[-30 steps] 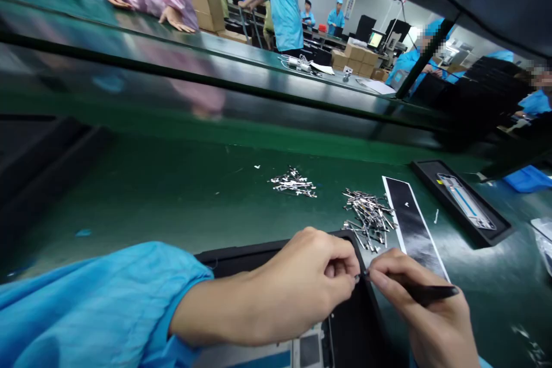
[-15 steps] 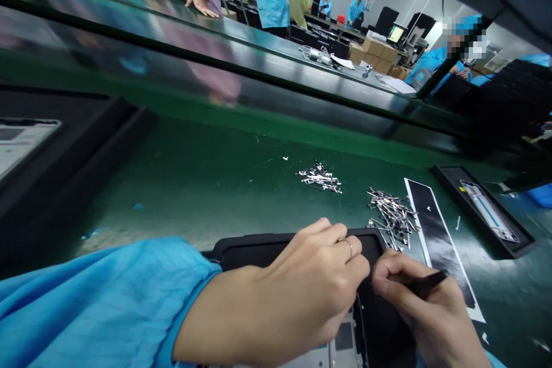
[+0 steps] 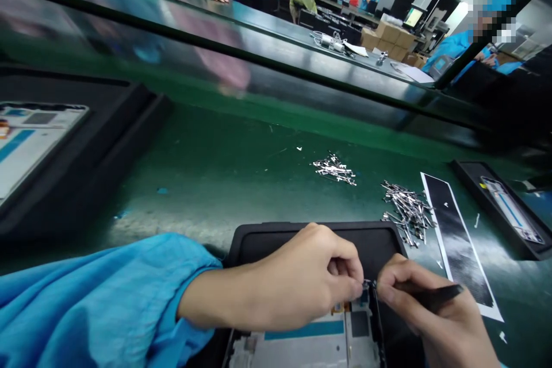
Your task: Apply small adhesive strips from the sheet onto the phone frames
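Observation:
My left hand [image 3: 302, 276] reaches over an opened device [image 3: 306, 348], a silver panel with a blue strip, dark frame and orange flex piece. Thumb and forefinger are pinched at its upper right corner; whatever lies between them is too small to make out. The device lies in a black tray [image 3: 276, 234], partly covered by my left hand and forearm. Just right of that corner, my right hand [image 3: 435, 310] is closed around black tweezers [image 3: 440, 298]. Their wide end sticks out past the knuckles, while the tips are hidden by the fingers.
Small metal strips lie in one pile [image 3: 334, 169] and a larger pile [image 3: 407, 210]. A black sheet with white edges [image 3: 461, 241] is beside them. Other black trays stand left [image 3: 116, 126] and right [image 3: 495, 195], each with a device. A raised ledge [image 3: 267, 57] crosses behind; co-workers are beyond.
My left hand has turned and lowered its fingertips to the device's corner, uncovering more of the panel. The view has shifted slightly left. My right hand still grips the tweezers.

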`<act>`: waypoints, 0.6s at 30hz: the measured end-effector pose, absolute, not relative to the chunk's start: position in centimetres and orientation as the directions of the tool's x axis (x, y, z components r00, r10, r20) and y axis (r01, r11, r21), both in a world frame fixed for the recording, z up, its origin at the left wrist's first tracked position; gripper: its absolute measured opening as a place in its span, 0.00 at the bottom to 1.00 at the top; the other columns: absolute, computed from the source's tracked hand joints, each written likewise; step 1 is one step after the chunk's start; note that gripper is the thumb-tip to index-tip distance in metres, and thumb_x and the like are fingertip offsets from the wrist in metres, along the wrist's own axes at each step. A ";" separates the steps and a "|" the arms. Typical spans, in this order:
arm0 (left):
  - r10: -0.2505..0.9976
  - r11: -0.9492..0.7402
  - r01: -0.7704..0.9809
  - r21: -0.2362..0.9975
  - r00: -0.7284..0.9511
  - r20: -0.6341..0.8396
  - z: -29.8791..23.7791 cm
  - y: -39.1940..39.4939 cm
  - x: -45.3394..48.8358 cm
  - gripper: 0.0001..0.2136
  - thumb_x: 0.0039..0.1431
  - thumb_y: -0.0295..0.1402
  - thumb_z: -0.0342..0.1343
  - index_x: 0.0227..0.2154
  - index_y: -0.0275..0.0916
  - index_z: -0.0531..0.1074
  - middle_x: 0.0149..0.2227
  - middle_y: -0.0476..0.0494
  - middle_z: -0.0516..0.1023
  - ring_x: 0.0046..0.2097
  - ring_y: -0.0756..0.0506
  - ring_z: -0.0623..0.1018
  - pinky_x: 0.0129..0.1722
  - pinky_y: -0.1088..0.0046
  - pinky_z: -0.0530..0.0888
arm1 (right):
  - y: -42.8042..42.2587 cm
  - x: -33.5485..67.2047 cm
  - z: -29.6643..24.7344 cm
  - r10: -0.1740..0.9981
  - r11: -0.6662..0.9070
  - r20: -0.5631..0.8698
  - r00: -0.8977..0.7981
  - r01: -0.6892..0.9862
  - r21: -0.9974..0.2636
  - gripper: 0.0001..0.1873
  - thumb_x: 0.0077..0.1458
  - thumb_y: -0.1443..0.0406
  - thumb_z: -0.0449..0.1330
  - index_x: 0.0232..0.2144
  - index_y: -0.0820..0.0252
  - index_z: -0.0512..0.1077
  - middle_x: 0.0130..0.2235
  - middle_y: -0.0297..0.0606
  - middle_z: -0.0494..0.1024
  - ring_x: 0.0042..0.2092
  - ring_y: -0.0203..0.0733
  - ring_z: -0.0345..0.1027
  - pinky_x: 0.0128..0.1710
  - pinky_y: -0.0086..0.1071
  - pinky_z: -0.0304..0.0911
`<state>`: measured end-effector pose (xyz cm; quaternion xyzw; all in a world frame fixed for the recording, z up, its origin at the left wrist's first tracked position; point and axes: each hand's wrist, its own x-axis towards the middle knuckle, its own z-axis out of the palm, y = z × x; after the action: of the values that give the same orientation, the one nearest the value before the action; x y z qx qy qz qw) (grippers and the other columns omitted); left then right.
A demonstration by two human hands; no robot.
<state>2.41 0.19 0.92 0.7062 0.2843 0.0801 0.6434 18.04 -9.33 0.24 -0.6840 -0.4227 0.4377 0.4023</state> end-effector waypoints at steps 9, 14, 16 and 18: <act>0.349 0.385 0.323 0.865 0.816 -0.460 0.3 -0.3 3.5 0.04 0.44 0.22 0.53 0.19 0.34 0.66 0.17 0.53 0.65 0.22 0.53 0.67 0.21 0.82 0.63 | -10.0 19.1 -0.5 0.956 -0.269 -0.193 0.222 0.400 -0.876 0.14 0.49 0.56 0.56 0.19 0.58 0.68 0.23 0.33 0.64 0.26 0.35 0.56 0.24 0.29 0.48; 0.406 -0.047 0.322 0.946 0.871 -0.277 1.2 -1.0 4.7 0.04 0.43 0.23 0.52 0.18 0.35 0.66 0.18 0.54 0.63 0.23 0.54 0.63 0.20 0.82 0.58 | -10.8 20.1 0.4 0.994 -0.088 -0.038 0.101 0.549 -0.831 0.13 0.52 0.59 0.54 0.20 0.57 0.69 0.22 0.33 0.68 0.25 0.34 0.62 0.21 0.26 0.54; 0.400 0.003 0.329 0.944 0.865 -0.302 1.8 -1.3 5.8 0.04 0.42 0.23 0.51 0.17 0.35 0.65 0.16 0.55 0.62 0.21 0.55 0.62 0.18 0.82 0.57 | -11.6 20.9 1.1 0.978 -0.027 0.110 0.177 0.631 -0.775 0.08 0.52 0.60 0.56 0.23 0.54 0.71 0.23 0.32 0.70 0.24 0.33 0.64 0.21 0.24 0.56; 0.391 0.111 0.338 0.935 0.850 -0.353 2.3 -1.6 7.3 0.03 0.40 0.22 0.50 0.17 0.35 0.65 0.15 0.54 0.64 0.20 0.54 0.63 0.17 0.82 0.57 | -12.8 22.1 1.7 0.912 -0.034 0.270 0.308 0.714 -0.699 0.03 0.48 0.61 0.60 0.28 0.50 0.73 0.25 0.30 0.73 0.23 0.31 0.65 0.21 0.21 0.58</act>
<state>7.28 -1.55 2.34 0.6665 0.2733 0.0192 0.6933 22.14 -12.85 1.70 -0.7079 -0.5744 0.1267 0.3909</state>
